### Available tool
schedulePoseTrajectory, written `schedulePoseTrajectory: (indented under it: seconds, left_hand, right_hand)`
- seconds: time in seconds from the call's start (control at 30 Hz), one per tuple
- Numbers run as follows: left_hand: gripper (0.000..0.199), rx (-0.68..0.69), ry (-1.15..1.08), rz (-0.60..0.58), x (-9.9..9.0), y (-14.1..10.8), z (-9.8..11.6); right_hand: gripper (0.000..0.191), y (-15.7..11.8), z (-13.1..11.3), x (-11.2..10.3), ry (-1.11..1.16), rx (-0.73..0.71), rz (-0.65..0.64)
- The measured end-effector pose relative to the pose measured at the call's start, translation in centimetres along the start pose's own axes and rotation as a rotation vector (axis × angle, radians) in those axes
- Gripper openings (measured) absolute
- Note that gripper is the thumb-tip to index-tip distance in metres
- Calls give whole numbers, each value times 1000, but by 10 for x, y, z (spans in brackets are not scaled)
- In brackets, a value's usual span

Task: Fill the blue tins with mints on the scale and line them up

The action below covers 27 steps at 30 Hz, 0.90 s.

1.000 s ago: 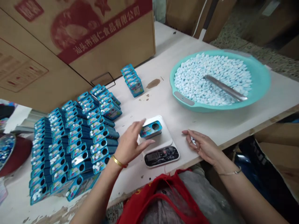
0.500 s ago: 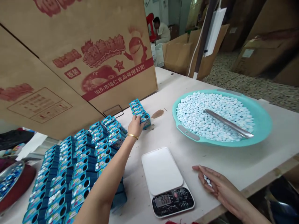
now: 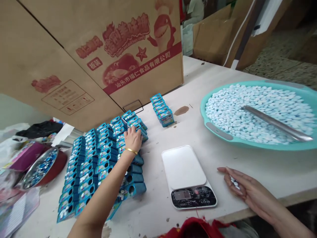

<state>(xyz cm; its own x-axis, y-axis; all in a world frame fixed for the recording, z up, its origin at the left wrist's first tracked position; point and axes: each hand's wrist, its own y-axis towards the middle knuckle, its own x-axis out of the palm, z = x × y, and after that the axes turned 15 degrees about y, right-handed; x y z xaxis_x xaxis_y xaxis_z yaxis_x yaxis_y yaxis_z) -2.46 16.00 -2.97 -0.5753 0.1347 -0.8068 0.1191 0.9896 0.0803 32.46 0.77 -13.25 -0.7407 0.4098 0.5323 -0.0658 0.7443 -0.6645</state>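
Note:
My left hand (image 3: 133, 140) reaches into the rows of small blue boxes (image 3: 107, 145), its fingers bent over a box at the right side of the group. The boxes have dark round holes in their tops, and white candies lie on many of them. To the right of that hand, a short row of similar boxes (image 3: 162, 110) stands apart. My right hand (image 3: 244, 185) is cupped, palm up, around several white candies (image 3: 234, 181). Between the hands lies a white kitchen scale (image 3: 184, 167) with a bare plate, its display showing zero.
A turquoise basin (image 3: 220, 132) of white candies, with a metal scoop (image 3: 277, 122) on top, stands at right. A large cardboard carton (image 3: 148, 79) stands behind the boxes. At left is a red bowl (image 3: 55, 168) of blue wrapped pieces. Another person (image 3: 195, 11) is in the background.
My left hand has left the separate short row and moved left to the main group of boxes. The scale display changed from a number to zero. My right hand still holds candies.

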Motion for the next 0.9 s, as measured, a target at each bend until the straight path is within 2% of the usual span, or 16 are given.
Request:
schedulePoseTrajectory:
  seconds: [0.1,0.2,0.3,0.4,0.5,0.6,0.73,0.83,0.9]
  left_hand:
    - [14,68,-31,25,-16,-7,9]
    - [18,202,-76,63,-60,-22,24]
    - [18,381,-124,50,-108,-43,44]
    - [15,549,-152,50,-134,-58,73]
    - [12,641,-160,44,-135,-62,99]
    - [12,657,-188,13,-130,-61,107]
    - [30,605,-403,62,-132,-63,84]
    - [32,441,-640,128,-129,-76,56]
    - [28,310,-755,111,-121,-89,40]
  right_hand:
    - [38,-2,0,1,-8,-35,-28]
    - [37,-2,-1,4,-18,-83,-44]
    - [37,-1,-1,4,-41,-137,-65]
    - [34,0,0,2,-54,-170,-93]
    - [28,1,0,1,-30,-180,-113]
    - [27,0,0,0,-13,-183,-122]
    - [26,0,-1,-3,10,-165,-116]
    - [27,0,-3,-7,27,-140,-105]
    - [27,0,-4,-8,29,-125,-97]
